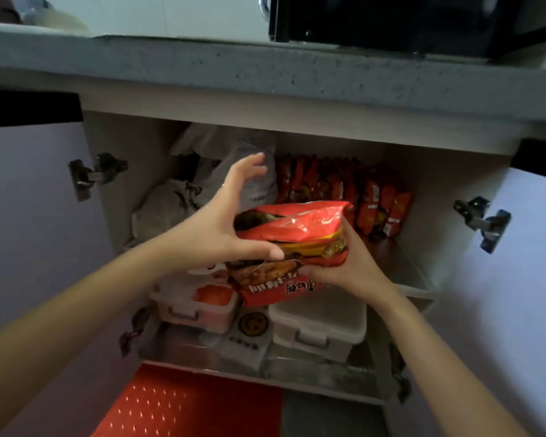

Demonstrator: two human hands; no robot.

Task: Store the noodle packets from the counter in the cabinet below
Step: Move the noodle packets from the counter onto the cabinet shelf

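Here the right hand (351,267) clamps the noodle pack (297,227), long axis left-right; left hand (215,229) splayed, thumb touching.

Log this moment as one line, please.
right hand grips noodle packets from below | left hand thumb on them, fingers spread | open cabinet | red packets standing in a row behind

i'm seeing bare forearms on both sides; the left hand (215,230) wears a thin ring (223,185), the right hand (347,266) is bare.
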